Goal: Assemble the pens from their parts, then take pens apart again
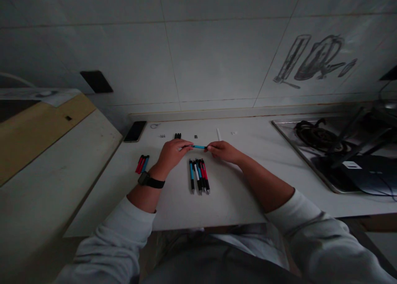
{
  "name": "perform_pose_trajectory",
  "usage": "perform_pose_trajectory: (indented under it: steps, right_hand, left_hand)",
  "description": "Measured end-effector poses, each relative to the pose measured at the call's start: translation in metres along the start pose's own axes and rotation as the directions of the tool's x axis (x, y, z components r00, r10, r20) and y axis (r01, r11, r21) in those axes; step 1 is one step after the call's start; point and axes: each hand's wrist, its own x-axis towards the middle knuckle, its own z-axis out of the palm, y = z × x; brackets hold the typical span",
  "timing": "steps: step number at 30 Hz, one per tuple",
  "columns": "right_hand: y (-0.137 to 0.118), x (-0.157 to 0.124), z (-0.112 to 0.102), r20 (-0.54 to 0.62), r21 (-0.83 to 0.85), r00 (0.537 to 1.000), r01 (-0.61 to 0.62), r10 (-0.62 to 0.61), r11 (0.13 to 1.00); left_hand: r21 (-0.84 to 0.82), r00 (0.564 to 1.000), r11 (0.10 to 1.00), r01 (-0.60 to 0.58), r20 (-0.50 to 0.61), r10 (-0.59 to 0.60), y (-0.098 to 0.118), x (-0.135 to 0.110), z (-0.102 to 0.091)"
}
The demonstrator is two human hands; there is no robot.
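A blue pen (199, 146) lies level between my two hands, just above the white counter. My left hand (171, 153) pinches its dark end, and my right hand (225, 151) pinches the other end. Right below sits a row of assembled pens (199, 176) in blue, white and red with black grips. Left of my left wrist are red and blue pen barrels (142, 164). Beyond my left hand lie several black pen grips (178, 136), partly hidden. Small springs (162, 136), small dark pieces (195, 137) and a thin white stick (218, 134) are spread along the back.
A dark phone (135, 131) rests at the counter's back left. Tiny whitish pieces (233, 133) lie at the back right. A steel stove top (297, 141) with black items on it takes up the right side. A slanted pale board (58, 151) borders the left. The tiled wall (214, 60) stands behind.
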Motion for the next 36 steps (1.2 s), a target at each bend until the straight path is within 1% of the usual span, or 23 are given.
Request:
perform_pose_trajectory:
  steps: [2,5,8,11,13,15,17,19,21,23,26,29,33,36]
  right_hand:
    - [-0.001,0.000,0.001,-0.001,-0.003,1.000,-0.009,0.009,1.000]
    - [-0.003,0.000,0.002,-0.083,-0.100,0.996,0.009,-0.017,0.995]
    - [-0.009,-0.003,0.003,-0.163,-0.247,0.981,0.063,-0.106,0.967]
    - [-0.015,-0.006,0.005,-0.195,-0.406,0.957,0.120,-0.214,0.906]
    - [-0.017,-0.008,0.007,-0.211,-0.461,0.942,0.139,-0.261,0.876]
    - [-0.017,-0.007,0.008,-0.242,-0.465,0.929,0.140,-0.278,0.874]
    - [-0.015,-0.006,0.010,-0.263,-0.441,0.927,0.130,-0.267,0.888]
    - [-0.013,-0.004,0.010,-0.253,-0.415,0.941,0.104,-0.224,0.904]
    - [-0.010,-0.002,0.010,-0.239,-0.401,0.955,0.069,-0.177,0.914]
    - [-0.006,0.000,0.010,-0.254,-0.387,0.953,0.056,-0.165,0.920]
    - [-0.002,0.001,0.010,-0.301,-0.327,0.935,0.083,-0.187,0.941]
    - [-0.001,0.000,0.011,-0.309,-0.279,0.934,0.092,-0.180,0.956]
    - [-0.004,-0.002,0.009,-0.277,-0.306,0.945,0.087,-0.176,0.948]
    - [-0.004,-0.002,0.009,-0.308,-0.283,0.939,0.066,-0.156,0.957]
  left_hand:
    - [-0.011,1.000,1.000,0.007,0.010,-0.007,-0.001,0.000,0.000]
    - [-0.069,0.998,0.996,0.059,0.014,-0.058,0.000,0.000,0.003]
    - [-0.167,0.983,0.969,0.183,0.023,-0.181,0.000,0.001,0.007]
    - [-0.301,0.950,0.901,0.312,0.096,-0.296,0.000,0.003,0.011]
    - [-0.372,0.933,0.856,0.359,0.127,-0.337,-0.001,0.004,0.013]
    - [-0.396,0.934,0.847,0.354,0.099,-0.344,-0.003,0.004,0.015]
    - [-0.365,0.947,0.878,0.309,0.030,-0.320,-0.003,0.002,0.016]
    - [-0.302,0.962,0.919,0.254,-0.019,-0.273,-0.003,0.000,0.016]
    - [-0.253,0.973,0.943,0.216,-0.026,-0.230,-0.001,-0.001,0.015]
    - [-0.225,0.979,0.954,0.196,-0.016,-0.205,0.002,-0.002,0.015]
    - [-0.208,0.980,0.959,0.193,-0.015,-0.201,0.003,-0.001,0.014]
    - [-0.201,0.978,0.959,0.197,-0.026,-0.207,0.003,-0.001,0.013]
    - [-0.191,0.979,0.964,0.184,-0.057,-0.198,0.002,-0.001,0.014]
    - [-0.181,0.982,0.969,0.168,-0.060,-0.182,0.000,-0.002,0.015]
